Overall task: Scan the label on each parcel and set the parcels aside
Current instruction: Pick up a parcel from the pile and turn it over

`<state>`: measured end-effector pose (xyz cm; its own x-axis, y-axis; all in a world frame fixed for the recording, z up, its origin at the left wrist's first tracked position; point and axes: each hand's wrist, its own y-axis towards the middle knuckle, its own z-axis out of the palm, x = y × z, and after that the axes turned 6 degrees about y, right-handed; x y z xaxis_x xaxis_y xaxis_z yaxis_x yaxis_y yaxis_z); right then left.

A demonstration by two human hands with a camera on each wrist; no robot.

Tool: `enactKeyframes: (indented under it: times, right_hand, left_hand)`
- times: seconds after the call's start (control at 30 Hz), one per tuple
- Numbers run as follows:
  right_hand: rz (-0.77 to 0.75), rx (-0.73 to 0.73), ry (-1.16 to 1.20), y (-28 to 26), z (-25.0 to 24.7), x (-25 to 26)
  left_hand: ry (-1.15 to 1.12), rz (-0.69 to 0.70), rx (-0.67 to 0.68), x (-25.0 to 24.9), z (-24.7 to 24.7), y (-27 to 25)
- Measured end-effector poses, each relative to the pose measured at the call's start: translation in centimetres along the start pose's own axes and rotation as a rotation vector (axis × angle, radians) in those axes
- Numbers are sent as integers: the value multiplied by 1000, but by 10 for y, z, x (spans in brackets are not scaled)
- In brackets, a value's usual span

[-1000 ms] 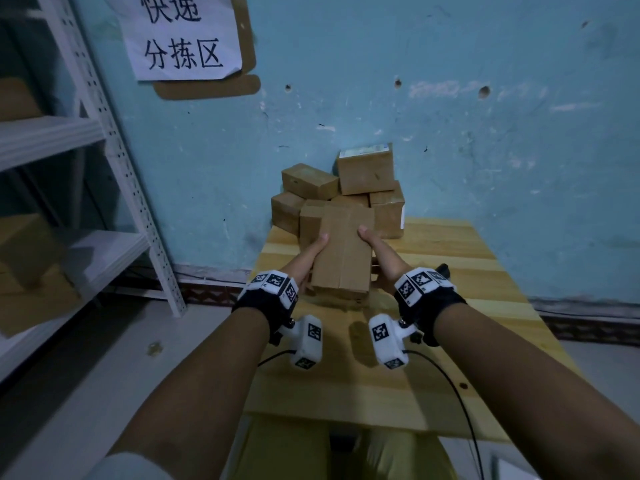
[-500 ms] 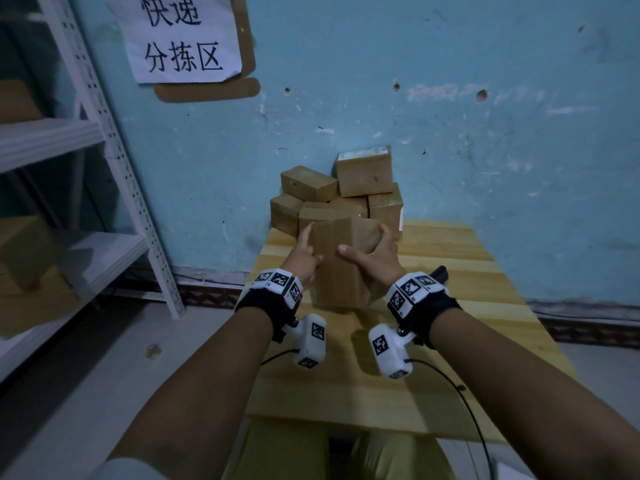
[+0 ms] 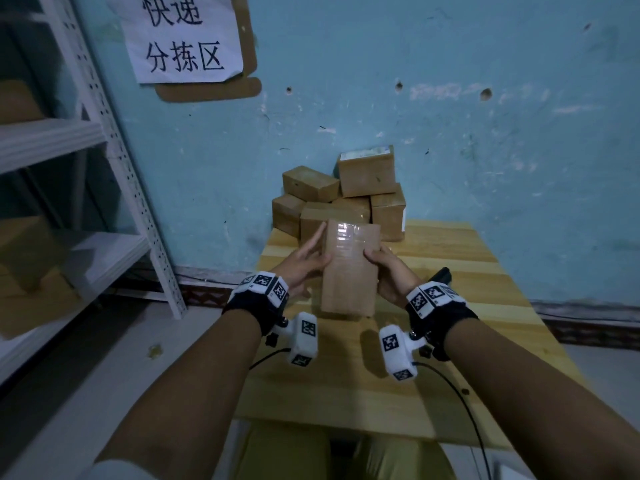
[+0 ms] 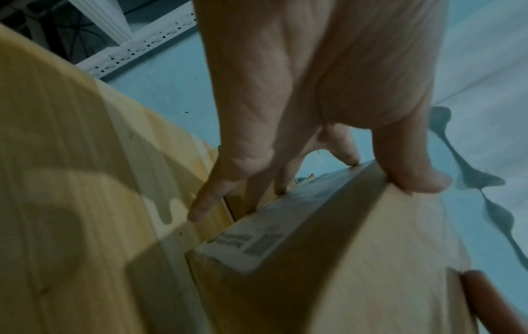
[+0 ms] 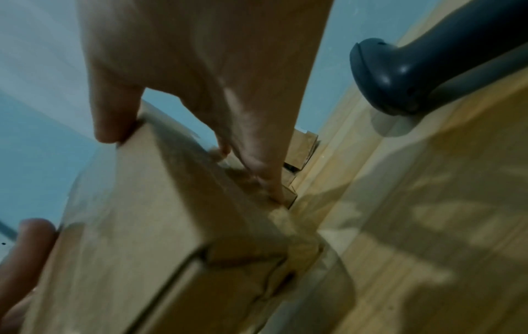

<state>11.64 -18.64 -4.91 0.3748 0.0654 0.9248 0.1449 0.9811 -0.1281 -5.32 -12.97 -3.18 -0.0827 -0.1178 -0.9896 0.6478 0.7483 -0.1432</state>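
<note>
A brown cardboard parcel [image 3: 349,268] is held up over the wooden table [image 3: 467,299], its taped face toward me. My left hand [image 3: 317,258] holds its left side, and my right hand [image 3: 379,261] grips its right side. In the left wrist view a white printed label [image 4: 257,239] shows on the parcel's [image 4: 357,259] side face, with the thumb [image 4: 417,178] on the upper face and the fingers below. In the right wrist view the thumb [image 5: 114,122] and fingers [image 5: 265,178] clamp the parcel [image 5: 137,226]. A black handheld scanner [image 3: 441,276] lies on the table behind my right wrist.
Several more cardboard parcels [image 3: 367,174] are stacked against the blue wall at the table's far edge. A white metal shelf unit [image 3: 114,157] with boxes stands at the left. A paper sign [image 3: 183,36] hangs on the wall. The scanner's handle [image 5: 405,72] lies beside my right hand.
Both hands have turned the parcel over and shifted their hold, so the taped face now points toward me. The parcel has stayed in front of the stack.
</note>
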Motion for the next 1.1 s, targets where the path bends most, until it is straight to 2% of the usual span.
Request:
enactKeyframes:
  times: [0.2,0.4,0.47,0.63,0.83,0.9,1.0,1.1]
  right_hand:
    - [10,80,-66,1,3,1]
    - [-19,-82,-302,5,8,-1]
    - [-28,-127,-341,10,10,-3]
    - [-33,-251,-331,20,8,-4]
    - [-50,-200,-249,17,2,-6]
    - [-54,-179,-222,15,2,-5]
    - [-36,-144,-207,14,1,-4]
    - [-41,-149,-203,15,-2,-3]
  left_hand:
    - [124,24,-203,6,1,13]
    - [368,6,-419,5,6,22]
    - [459,-19,-453,3,8,22]
    - [463,96,-377,5,5,20]
    - [303,117,-365,7,0,13]
    - [262,86,-362,8,-1,12]
    - [148,13,-289,12,-2,11]
    - [138,-29,-266,18,-3,12]
